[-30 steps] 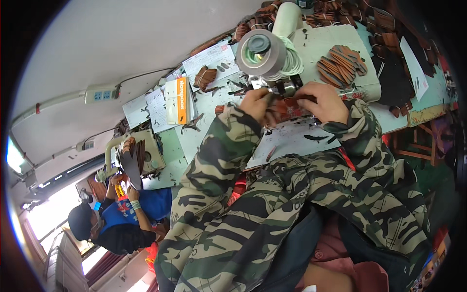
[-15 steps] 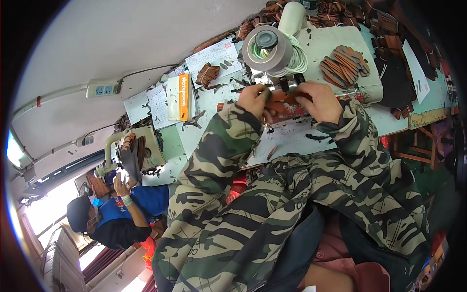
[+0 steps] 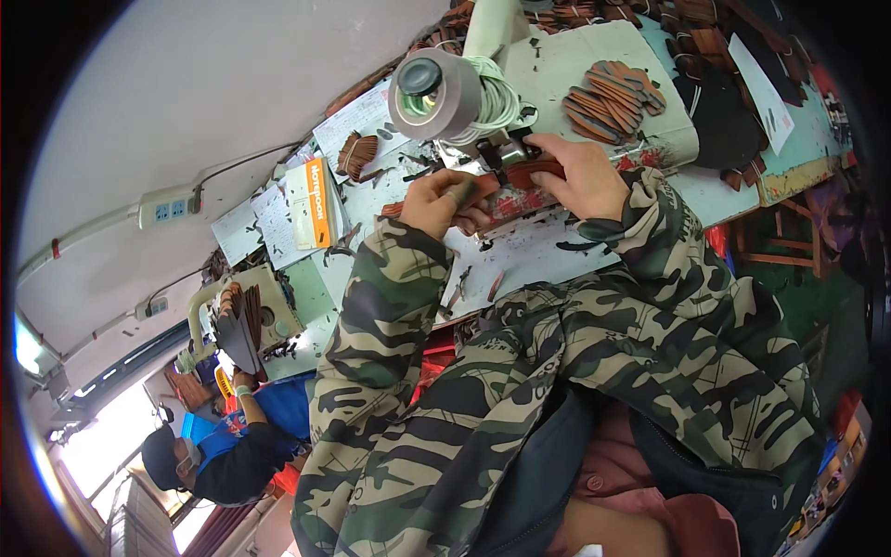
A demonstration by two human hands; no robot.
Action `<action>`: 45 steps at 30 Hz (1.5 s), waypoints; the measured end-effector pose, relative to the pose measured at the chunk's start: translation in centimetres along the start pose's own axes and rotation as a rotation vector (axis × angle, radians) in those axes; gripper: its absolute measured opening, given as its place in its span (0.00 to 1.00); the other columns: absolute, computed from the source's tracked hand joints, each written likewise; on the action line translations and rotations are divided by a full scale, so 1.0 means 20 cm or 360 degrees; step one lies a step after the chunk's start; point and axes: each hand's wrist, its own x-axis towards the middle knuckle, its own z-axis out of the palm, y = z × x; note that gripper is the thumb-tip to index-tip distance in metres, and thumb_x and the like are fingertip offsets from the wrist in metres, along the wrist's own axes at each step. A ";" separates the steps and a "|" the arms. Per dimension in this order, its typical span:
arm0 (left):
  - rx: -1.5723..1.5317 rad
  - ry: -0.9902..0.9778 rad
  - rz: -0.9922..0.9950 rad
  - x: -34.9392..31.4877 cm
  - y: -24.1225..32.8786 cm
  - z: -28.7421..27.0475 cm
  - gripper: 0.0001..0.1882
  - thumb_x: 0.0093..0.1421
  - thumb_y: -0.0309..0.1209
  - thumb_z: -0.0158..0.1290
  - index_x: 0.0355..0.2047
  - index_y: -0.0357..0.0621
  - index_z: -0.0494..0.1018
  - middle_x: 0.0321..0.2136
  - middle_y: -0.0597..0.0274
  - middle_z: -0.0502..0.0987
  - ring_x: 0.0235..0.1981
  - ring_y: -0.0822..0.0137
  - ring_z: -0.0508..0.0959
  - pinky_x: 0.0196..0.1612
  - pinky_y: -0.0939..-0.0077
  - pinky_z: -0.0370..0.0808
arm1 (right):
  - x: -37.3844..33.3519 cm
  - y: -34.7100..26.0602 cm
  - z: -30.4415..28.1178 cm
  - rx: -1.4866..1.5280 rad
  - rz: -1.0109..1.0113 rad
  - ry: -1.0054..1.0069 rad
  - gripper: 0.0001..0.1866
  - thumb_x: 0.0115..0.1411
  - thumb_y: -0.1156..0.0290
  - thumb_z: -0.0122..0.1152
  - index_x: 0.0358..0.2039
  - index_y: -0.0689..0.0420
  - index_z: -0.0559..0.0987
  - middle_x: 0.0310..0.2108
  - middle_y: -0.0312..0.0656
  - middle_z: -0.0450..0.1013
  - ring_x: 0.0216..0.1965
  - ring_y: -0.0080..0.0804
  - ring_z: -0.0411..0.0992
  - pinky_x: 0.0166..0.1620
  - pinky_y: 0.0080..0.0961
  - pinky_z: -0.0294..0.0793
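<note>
Head view: we have a reddish-brown strip (image 3: 484, 188) at the front edge of the cream machine (image 3: 557, 79), just by its metal head (image 3: 506, 153). Our left hand (image 3: 440, 204) is clamped on the strip, thumb against fingers; our right hand (image 3: 587, 181) has thumb and forefinger apart about a brown piece (image 3: 540, 174), and we cannot tell whether it grips it, nor whether strip and piece are one. In our judgement, handling the strip here goes well if we keep it flat and lightly taut, steer with the left hand, let the right hand only steady the brown piece, and keep both sets of fingertips off the metal parts; a hard pull could skew the edge. As for containers, we make out no box or tray for certain: a fanned stack (image 3: 613, 102) of brown pieces lies bare on the machine's top, a small bundle (image 3: 356, 155) lies among the papers, and more banded bundles (image 3: 710, 45) crowd the far side of the counter (image 3: 524, 251). The grey drum (image 3: 452, 100) near the head has something greenish in its hollow, which we cannot identify, and pale cord (image 3: 498, 97) coils beside it.
</note>
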 end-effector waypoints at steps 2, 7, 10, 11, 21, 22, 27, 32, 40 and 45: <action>0.0015 0.0063 -0.0008 0.01 -0.01 0.01 0.09 0.60 0.25 0.47 0.38 0.30 0.70 0.24 0.52 0.76 0.21 0.65 0.79 0.23 0.78 0.76 | 0.00 0.00 -0.06 0.0053 0.0047 -0.0194 0.11 0.50 0.74 0.59 0.36 0.61 0.76 0.30 0.50 0.74 0.31 0.46 0.73 0.36 0.30 0.71; 0.0191 0.0193 -0.0019 0.02 -0.01 0.04 0.09 0.58 0.21 0.46 0.37 0.26 0.68 0.23 0.49 0.76 0.18 0.66 0.78 0.16 0.80 0.71 | 0.00 0.01 -0.09 0.0100 -0.0006 -0.0277 0.11 0.49 0.73 0.60 0.35 0.60 0.77 0.28 0.48 0.74 0.29 0.44 0.72 0.35 0.30 0.70; 0.0186 0.0180 -0.0027 0.04 0.00 0.06 0.08 0.58 0.21 0.46 0.36 0.27 0.68 0.23 0.50 0.76 0.17 0.66 0.78 0.16 0.80 0.71 | 0.00 0.01 -0.08 0.0081 -0.0068 -0.0287 0.10 0.49 0.73 0.60 0.34 0.59 0.78 0.27 0.48 0.73 0.29 0.44 0.72 0.35 0.31 0.70; 0.0179 0.0151 -0.0003 0.05 0.03 0.10 0.07 0.58 0.21 0.45 0.35 0.28 0.68 0.23 0.50 0.76 0.17 0.66 0.78 0.15 0.79 0.70 | 0.00 0.01 -0.08 0.0088 -0.0085 -0.0272 0.10 0.48 0.73 0.61 0.33 0.59 0.78 0.27 0.47 0.73 0.29 0.44 0.72 0.35 0.31 0.70; 0.0342 -0.0241 -0.0123 0.02 0.10 0.30 0.15 0.59 0.27 0.48 0.46 0.34 0.66 0.24 0.51 0.77 0.18 0.64 0.79 0.18 0.78 0.74 | -0.02 0.10 -0.25 -0.0599 -0.0303 0.0801 0.14 0.48 0.70 0.62 0.38 0.56 0.78 0.34 0.43 0.74 0.35 0.42 0.72 0.37 0.31 0.71; 0.0293 -0.0314 -0.0044 0.02 0.09 0.36 0.20 0.58 0.26 0.49 0.51 0.34 0.62 0.26 0.52 0.77 0.18 0.64 0.79 0.18 0.78 0.73 | 0.00 0.12 -0.28 -0.0769 -0.0372 0.0905 0.14 0.49 0.69 0.62 0.38 0.56 0.78 0.37 0.42 0.74 0.37 0.42 0.71 0.38 0.31 0.71; 0.0090 -0.0177 0.0238 0.16 0.04 0.57 0.34 0.54 0.23 0.52 0.59 0.35 0.50 0.29 0.50 0.76 0.20 0.63 0.79 0.18 0.78 0.73 | -0.05 0.18 -0.32 -0.0993 -0.0362 0.0761 0.17 0.49 0.64 0.63 0.38 0.57 0.77 0.41 0.43 0.72 0.40 0.42 0.70 0.42 0.34 0.70; 0.0093 0.0110 0.0360 0.19 0.10 0.65 0.38 0.49 0.23 0.57 0.58 0.34 0.52 0.23 0.55 0.77 0.20 0.63 0.78 0.22 0.74 0.73 | 0.10 0.46 -0.70 -0.1029 0.0257 0.0807 0.32 0.47 0.42 0.61 0.33 0.64 0.77 0.30 0.54 0.73 0.32 0.44 0.73 0.38 0.35 0.72; 0.1448 0.0786 0.0901 0.33 0.17 0.68 0.37 0.44 0.32 0.64 0.53 0.42 0.59 0.39 0.48 0.67 0.38 0.47 0.73 0.40 0.61 0.71 | 0.42 0.06 -0.68 -0.0941 0.0557 -0.0896 0.46 0.29 0.32 0.66 0.31 0.67 0.78 0.29 0.54 0.75 0.32 0.45 0.75 0.36 0.33 0.74; 0.1320 0.0685 0.1088 0.38 0.17 0.70 0.35 0.42 0.26 0.61 0.52 0.41 0.60 0.38 0.48 0.67 0.38 0.46 0.72 0.38 0.61 0.72 | 0.41 0.01 -0.55 -0.1574 0.0503 -0.0836 0.48 0.27 0.36 0.68 0.43 0.61 0.74 0.39 0.52 0.71 0.44 0.46 0.68 0.46 0.35 0.72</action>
